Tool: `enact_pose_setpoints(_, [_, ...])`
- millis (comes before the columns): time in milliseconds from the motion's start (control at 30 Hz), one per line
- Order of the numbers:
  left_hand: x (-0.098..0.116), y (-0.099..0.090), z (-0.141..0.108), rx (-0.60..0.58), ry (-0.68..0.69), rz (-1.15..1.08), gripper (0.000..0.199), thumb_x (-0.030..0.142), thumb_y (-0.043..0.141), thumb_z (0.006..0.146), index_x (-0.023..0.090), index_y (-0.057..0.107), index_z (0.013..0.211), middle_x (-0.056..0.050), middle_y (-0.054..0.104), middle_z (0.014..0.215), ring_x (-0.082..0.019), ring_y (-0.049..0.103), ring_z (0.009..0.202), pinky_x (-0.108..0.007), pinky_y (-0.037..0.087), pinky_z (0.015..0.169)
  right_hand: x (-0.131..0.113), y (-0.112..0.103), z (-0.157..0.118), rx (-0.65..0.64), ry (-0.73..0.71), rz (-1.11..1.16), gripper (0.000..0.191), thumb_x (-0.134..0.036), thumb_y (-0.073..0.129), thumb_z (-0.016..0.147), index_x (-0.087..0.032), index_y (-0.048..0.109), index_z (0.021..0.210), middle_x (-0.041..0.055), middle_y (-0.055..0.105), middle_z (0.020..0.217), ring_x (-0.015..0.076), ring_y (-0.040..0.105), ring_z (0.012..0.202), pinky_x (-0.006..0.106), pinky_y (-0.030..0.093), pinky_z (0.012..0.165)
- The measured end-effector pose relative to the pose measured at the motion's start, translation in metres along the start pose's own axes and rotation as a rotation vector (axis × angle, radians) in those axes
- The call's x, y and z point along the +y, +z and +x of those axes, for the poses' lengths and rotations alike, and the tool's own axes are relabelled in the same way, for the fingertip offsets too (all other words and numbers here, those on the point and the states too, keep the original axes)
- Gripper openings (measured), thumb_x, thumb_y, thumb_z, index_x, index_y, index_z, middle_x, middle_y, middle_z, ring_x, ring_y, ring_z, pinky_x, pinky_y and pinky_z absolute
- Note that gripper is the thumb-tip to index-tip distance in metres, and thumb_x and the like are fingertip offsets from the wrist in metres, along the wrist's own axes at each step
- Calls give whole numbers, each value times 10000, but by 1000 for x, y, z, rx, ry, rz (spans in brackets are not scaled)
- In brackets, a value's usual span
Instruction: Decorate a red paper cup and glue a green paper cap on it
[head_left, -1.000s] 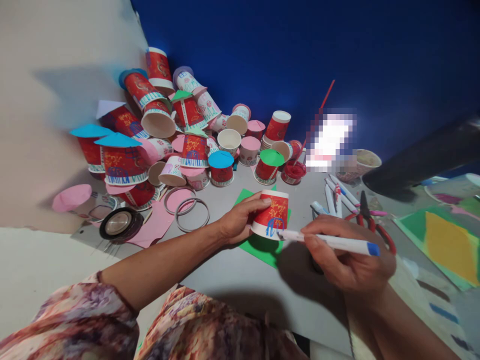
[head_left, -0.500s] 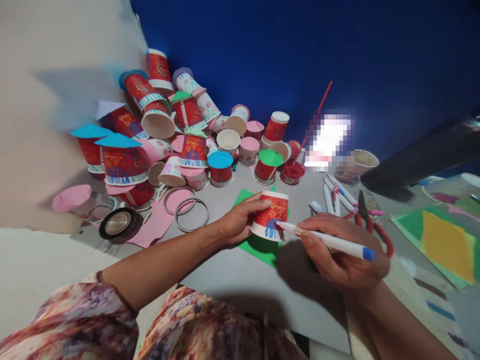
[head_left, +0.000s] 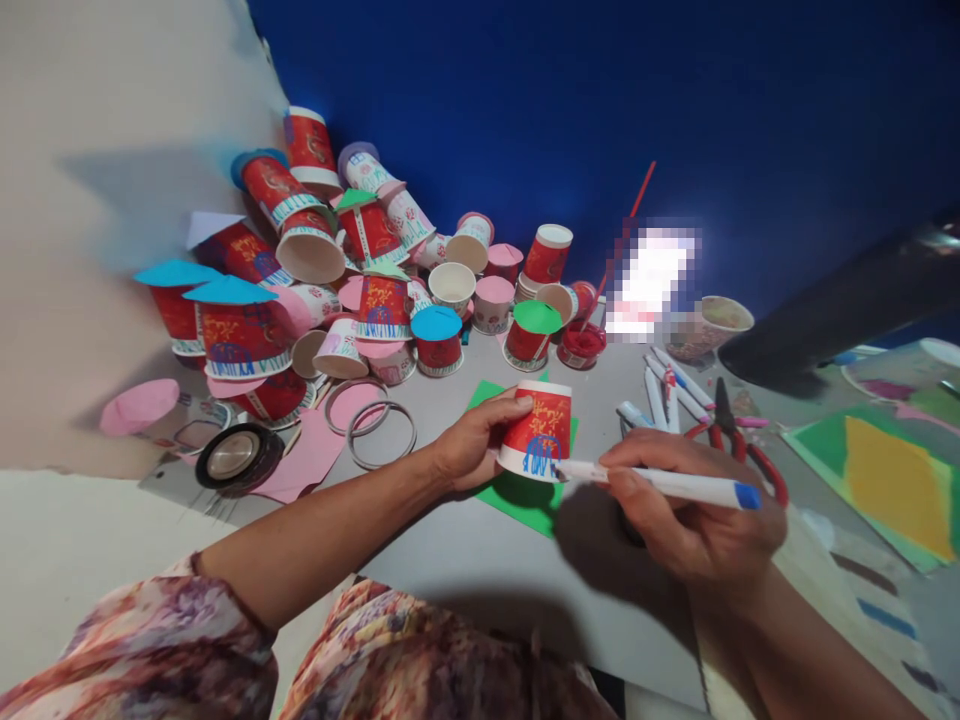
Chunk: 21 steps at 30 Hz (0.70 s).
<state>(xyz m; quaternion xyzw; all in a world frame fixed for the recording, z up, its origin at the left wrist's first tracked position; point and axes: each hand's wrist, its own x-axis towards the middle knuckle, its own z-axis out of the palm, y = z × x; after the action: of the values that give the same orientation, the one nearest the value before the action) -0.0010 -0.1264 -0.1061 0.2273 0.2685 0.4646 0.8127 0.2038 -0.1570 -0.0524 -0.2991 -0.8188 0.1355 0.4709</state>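
Note:
My left hand [head_left: 480, 440] holds a red paper cup [head_left: 541, 422] upside down, its white rim at the bottom, above a green paper sheet [head_left: 517, 505]. Blue marker strokes form an arch and lines on the cup's lower right part. Between the thumb and fingers of my right hand [head_left: 694, 505] is a white marker [head_left: 667, 482] with a blue end. The marker's tip meets the cup near its rim. Behind the hands, decorated cups [head_left: 244, 330] in red and white are piled up, some topped with blue, green or pink paper.
Two metal rings [head_left: 381, 435] and a black round object [head_left: 236, 455] lie at the left. A red jar [head_left: 581, 345] with a stick stands behind. Several markers [head_left: 664, 395], red-handled pliers [head_left: 724, 425] and yellow paper [head_left: 892, 485] are at the right.
The marker tip has moved down the cup toward its rim, and my right hand has shifted slightly right. More blue strokes show near the rim. The whole view has shifted a little.

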Motion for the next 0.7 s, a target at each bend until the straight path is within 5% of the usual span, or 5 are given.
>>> enact_pose_setpoints(233, [2, 2, -1, 2, -2, -18, 344, 268, 808, 762, 129, 705, 1060, -104, 774, 957, -261, 750, 936, -384, 571, 917, 1, 1, -2, 2, 49, 25, 126, -127, 631, 909, -220, 693, 852, -5, 707, 667, 134, 633, 486, 242, 459, 424])
enact_pose_setpoints(700, [0, 1, 0, 22, -7, -5, 316, 286, 838, 734, 141, 730, 993, -76, 766, 904, -207, 720, 813, -334, 585, 813, 2, 4, 1, 96, 13, 28, 90, -123, 665, 906, -195, 712, 928, 14, 757, 761, 100, 591, 453, 221, 449, 420])
